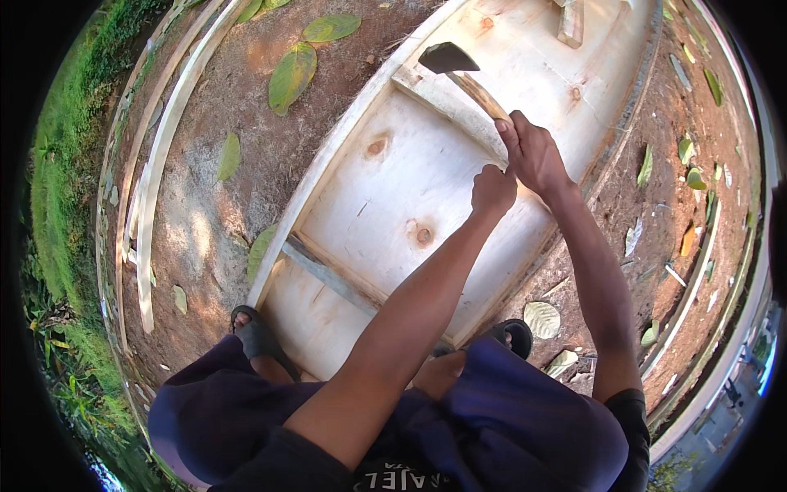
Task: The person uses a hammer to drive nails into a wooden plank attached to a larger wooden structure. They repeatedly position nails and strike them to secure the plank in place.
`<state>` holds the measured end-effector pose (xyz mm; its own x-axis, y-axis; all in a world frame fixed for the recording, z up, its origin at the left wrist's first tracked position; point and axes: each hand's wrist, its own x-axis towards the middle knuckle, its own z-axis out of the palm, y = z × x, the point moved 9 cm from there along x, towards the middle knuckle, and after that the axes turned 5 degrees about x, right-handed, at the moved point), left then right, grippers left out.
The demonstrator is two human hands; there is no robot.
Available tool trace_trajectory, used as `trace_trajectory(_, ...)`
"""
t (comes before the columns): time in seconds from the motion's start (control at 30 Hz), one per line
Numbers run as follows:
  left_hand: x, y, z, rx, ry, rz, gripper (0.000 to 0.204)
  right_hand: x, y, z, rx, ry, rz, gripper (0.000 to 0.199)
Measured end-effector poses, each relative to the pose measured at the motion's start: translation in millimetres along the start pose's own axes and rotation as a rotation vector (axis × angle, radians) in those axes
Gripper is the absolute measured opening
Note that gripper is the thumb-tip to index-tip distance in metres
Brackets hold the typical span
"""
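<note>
My right hand (534, 154) is closed around the wooden handle of an adze (475, 94), its thumb lying along the handle. The dark, broad blade stands up and to the left, over a cross rib. Just below, my left hand (493, 190) forms a fist against the right one, around the lower end of the handle, which the fingers mostly hide. Under both hands lies a pale wooden boat hull (369, 205), with knots in its planks. I cannot tell whether the blade touches the wood.
Cross ribs (336, 275) divide the hull; a short wooden block (571, 25) sits at its far end. My sandalled feet (266, 344) are at the near end. Long wooden strips (156, 189) lie on the dirt at left. Large leaves (293, 78) are scattered around, with grass beyond.
</note>
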<state>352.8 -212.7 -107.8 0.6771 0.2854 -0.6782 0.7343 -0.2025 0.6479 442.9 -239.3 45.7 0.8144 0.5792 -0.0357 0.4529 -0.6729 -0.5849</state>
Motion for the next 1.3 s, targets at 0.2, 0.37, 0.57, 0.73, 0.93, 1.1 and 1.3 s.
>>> trace_trajectory(0.2,10,12,5,-0.17,-0.045,-0.022,0.051,23,29,9,-0.173,-0.099,-0.013,0.043)
trace_trajectory(0.37,15,2,-1,-0.151,0.02,-0.001,0.037,21,14,13,0.098,-0.043,0.07,0.044)
trace_trajectory(0.57,20,6,-1,-0.149,0.086,0.042,0.028,32,20,45,-0.691,-0.135,-0.308,0.045)
trace_trajectory(0.73,15,10,10,-0.151,-0.068,-0.035,0.045,26,27,41,-0.509,-0.243,-0.086,0.032)
trace_trajectory(0.93,9,9,-5,-0.042,0.0,-0.065,0.046,34,-14,30,-0.435,-0.235,-0.003,0.026)
trace_trajectory(1.1,-10,25,-19,0.037,0.052,-0.006,0.05,34,10,38,-0.56,-0.313,-0.024,0.023)
trace_trajectory(1.3,-20,-4,-60,0.061,-0.107,-0.001,0.044,14,-2,30,-0.363,-0.146,-0.102,0.042)
